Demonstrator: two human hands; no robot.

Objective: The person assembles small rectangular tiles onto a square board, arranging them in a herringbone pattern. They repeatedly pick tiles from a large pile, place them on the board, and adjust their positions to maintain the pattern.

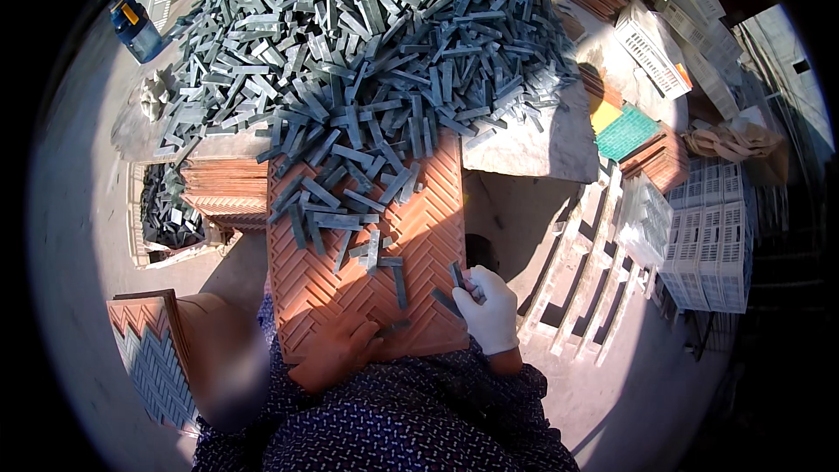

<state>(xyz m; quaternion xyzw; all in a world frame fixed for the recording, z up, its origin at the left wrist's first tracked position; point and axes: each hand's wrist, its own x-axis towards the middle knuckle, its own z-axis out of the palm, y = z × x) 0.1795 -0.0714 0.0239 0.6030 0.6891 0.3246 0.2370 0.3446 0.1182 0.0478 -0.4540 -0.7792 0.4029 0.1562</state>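
Note:
Across my lap lies an orange herringbone-grooved mould board [419, 236]. Dark grey strip tiles [336, 197] lie loose over its far half, and a few are scattered nearer its middle. My right hand [491, 310], in a white glove, is closed at the board's right edge, pinching a dark strip tile [456, 275]. Another strip tile [446, 301] lies slantwise beside its fingers. Low on the board's left side, my left hand [336, 348] looks orange-brown in the shade. Its fingertips are closed at the end of a short strip tile [393, 329].
A large heap of strip tiles [376, 44] covers the table beyond the board. At left are a crate of dark pieces [170, 210], stacked orange boards [225, 182] and a filled herringbone panel [157, 367]. A wooden pallet [577, 271] and white crates [710, 240] stand right.

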